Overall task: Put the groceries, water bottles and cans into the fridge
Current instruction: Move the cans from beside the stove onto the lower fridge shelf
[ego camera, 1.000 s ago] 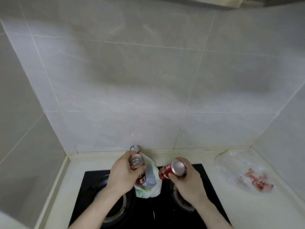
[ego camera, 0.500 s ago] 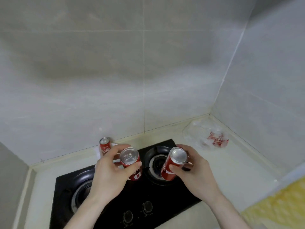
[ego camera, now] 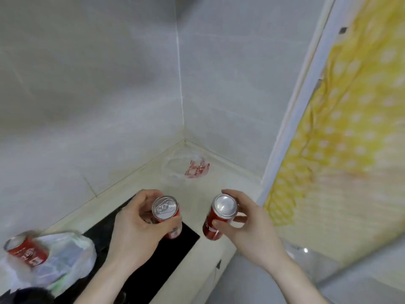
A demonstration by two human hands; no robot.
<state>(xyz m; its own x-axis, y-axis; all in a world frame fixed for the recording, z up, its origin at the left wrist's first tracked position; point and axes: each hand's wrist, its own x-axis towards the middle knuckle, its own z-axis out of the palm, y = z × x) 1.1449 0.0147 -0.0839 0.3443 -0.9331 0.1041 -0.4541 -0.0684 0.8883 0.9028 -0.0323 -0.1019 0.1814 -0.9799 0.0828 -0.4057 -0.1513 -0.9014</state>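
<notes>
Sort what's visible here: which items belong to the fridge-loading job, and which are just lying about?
Job items: red can held in left hand; red can held in right hand; third red can; white grocery bag.

Lying about: clear plastic wrapper, black stove.

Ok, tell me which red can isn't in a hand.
The red can at far left, resting by the white plastic bag. The left hand and right hand each grip one of the others.
</notes>
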